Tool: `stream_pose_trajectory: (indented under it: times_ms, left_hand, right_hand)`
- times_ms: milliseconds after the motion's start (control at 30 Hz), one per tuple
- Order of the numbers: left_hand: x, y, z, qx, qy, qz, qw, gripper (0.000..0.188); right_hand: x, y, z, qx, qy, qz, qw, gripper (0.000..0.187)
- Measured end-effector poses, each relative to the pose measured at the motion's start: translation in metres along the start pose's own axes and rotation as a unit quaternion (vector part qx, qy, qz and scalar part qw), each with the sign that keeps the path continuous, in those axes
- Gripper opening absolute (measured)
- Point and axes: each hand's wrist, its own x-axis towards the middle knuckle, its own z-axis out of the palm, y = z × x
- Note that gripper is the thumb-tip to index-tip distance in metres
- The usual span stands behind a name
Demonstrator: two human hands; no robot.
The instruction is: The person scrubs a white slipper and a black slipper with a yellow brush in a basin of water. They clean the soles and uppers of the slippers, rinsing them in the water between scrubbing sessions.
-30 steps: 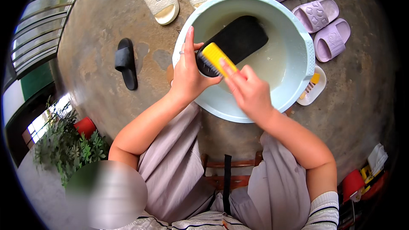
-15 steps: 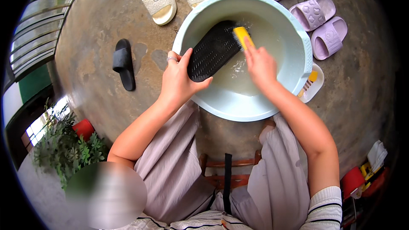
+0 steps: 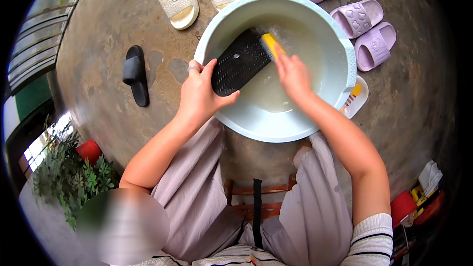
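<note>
A black slipper (image 3: pixel 239 64), its patterned sole facing up, is tilted inside a pale blue basin (image 3: pixel 256 129) of cloudy water. My left hand (image 3: pixel 199 88) grips its near end, with the thumb at the lower edge and the other fingers along the left side. In my right hand (image 3: pixel 294 76), slightly blurred, is a yellow scrubbing brush (image 3: pixel 270 44). Its bristles press on the right edge of the sole near the far end, and water splashes there.
A single black slipper (image 3: pixel 136 75) lies on the floor to the left. Cream slippers (image 3: pixel 180 2) and lilac slippers (image 3: pixel 357 17) surround the basin's far side. Right of the basin sits a white dish (image 3: pixel 358 99) with a yellow-ended brush. A potted plant (image 3: pixel 74 177) stands lower left.
The brush has shifted a little left and down along the slipper's edge, with more splashing. My left hand keeps its hold. The whole view has drifted slightly.
</note>
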Motion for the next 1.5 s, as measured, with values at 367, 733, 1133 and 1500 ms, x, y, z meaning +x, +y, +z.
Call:
stream_pose_trajectory:
  times_ms: [367, 733, 1133, 1500]
  left_hand:
    - [-0.014, 0.005, 0.001, 0.035, -0.003, 0.079, 0.996, 0.090]
    - [-0.037, -0.002, -0.002, 0.067, -0.056, 0.065, 0.994, 0.093]
    - [-0.039, -0.007, 0.003, 0.051, -0.036, 0.062, 0.996, 0.090]
    - [-0.034, 0.005, 0.002, 0.044, -0.011, 0.066, 0.997, 0.089]
  right_hand:
    - [0.017, 0.022, -0.009, -0.051, 0.001, 0.041, 0.998, 0.046]
    - [-0.006, -0.016, 0.015, 0.047, -0.001, -0.068, 0.997, 0.045]
    - [-0.037, -0.044, 0.002, 0.068, -0.058, -0.055, 0.995, 0.046]
    - [-0.014, 0.011, 0.003, 0.021, -0.044, 0.062, 0.997, 0.043]
